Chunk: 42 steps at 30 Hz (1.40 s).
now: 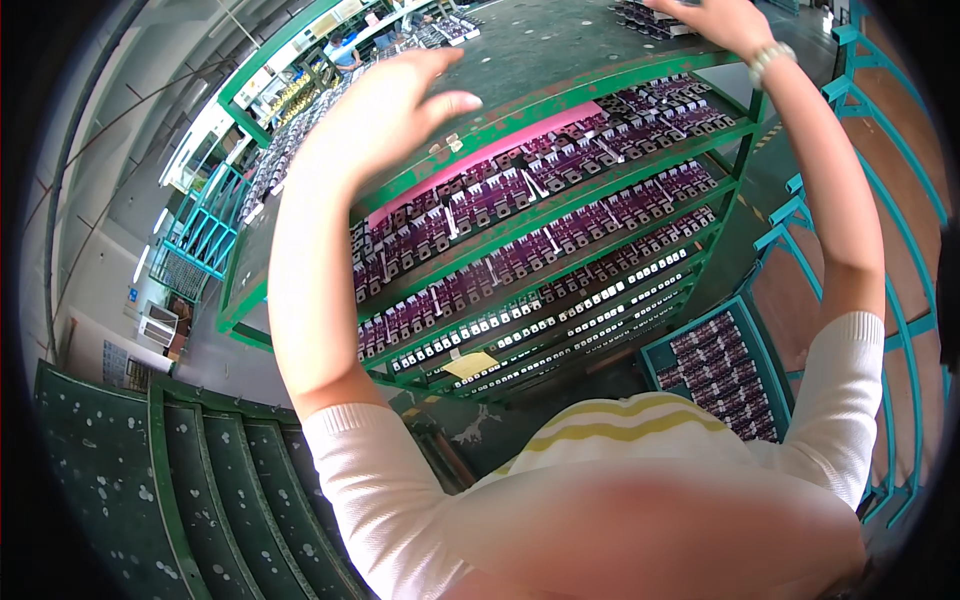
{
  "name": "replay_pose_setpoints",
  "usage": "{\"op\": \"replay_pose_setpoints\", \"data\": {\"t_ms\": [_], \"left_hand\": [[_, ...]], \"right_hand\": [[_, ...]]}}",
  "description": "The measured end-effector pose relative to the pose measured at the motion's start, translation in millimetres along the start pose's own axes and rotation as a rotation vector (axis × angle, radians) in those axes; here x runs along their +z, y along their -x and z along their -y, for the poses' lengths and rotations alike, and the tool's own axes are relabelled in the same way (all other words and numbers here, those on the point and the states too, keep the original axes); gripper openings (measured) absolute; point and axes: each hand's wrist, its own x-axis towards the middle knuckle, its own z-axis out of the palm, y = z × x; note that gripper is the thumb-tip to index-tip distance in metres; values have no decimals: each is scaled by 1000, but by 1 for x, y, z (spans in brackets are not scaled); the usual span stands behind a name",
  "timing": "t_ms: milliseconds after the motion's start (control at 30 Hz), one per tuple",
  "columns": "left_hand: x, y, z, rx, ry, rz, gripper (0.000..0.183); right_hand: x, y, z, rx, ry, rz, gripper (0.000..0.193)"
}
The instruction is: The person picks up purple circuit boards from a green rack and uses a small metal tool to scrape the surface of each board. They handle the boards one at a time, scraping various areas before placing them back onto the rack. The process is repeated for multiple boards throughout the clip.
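A stack of dark parts (pixel 648 20) was seen at the top edge, right of centre, small-featured and ridged, set on a worn, dark green tabletop (pixel 545 48) flecked with pale scuffs. Below it, a rack (pixel 590 92) of green-painted metal was filled with close rows of purple-and-white components (pixel 490 205), at least four loaded tiers being countable. One smooth pink strip (pixel 490 157) was laid along the uppermost tier, and one yellow sheet (pixel 470 365) was lodged lower down.

Two hands were raised. The right hand (pixel 728 22) was stretched toward the stack, its forearm lifted along the right side; its fingers were partly cut off by the upper edge, so their spread, and whether the stack was touched, cannot be told. One beaded bracelet (pixel 770 60) was worn at that wrist. The left hand (pixel 392 95) was held over the rack's near edge, upper left of centre, elbow bent, with thumb and fingers spread wide apart around open air.

Farther out, one teal crate (pixel 786 402) of similar parts was placed at lower right, tubular teal frames (pixel 903 285) were ranged along the right, and spotted dark green shelving (pixel 95 480) was seen at lower left.
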Motion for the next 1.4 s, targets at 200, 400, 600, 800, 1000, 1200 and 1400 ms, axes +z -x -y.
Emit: {"op": "replay_pose_setpoints", "data": {"t_ms": [200,400,600,800,1000,1200,1400], "left_hand": [[14,130,-85,62,-35,-210,52],[53,214,-93,-181,341,-117,54],[76,244,-106,-338,523,-137,51],[103,256,-117,-378,673,-186,49],[122,245,-128,-369,861,-240,42],[169,188,-151,-205,1489,-418,42],[192,132,-205,-457,1976,-651,46]], "right_hand": [[22,-21,-15,-11,182,269,68],[6,-14,-7,-49,-4,308,68],[30,-22,-16,7,-44,275,65],[17,-8,-11,-108,147,-113,65],[2,42,7,-505,-146,-505,84],[13,175,37,-741,-565,-319,65],[74,295,41,-476,-725,-201,87]]}}
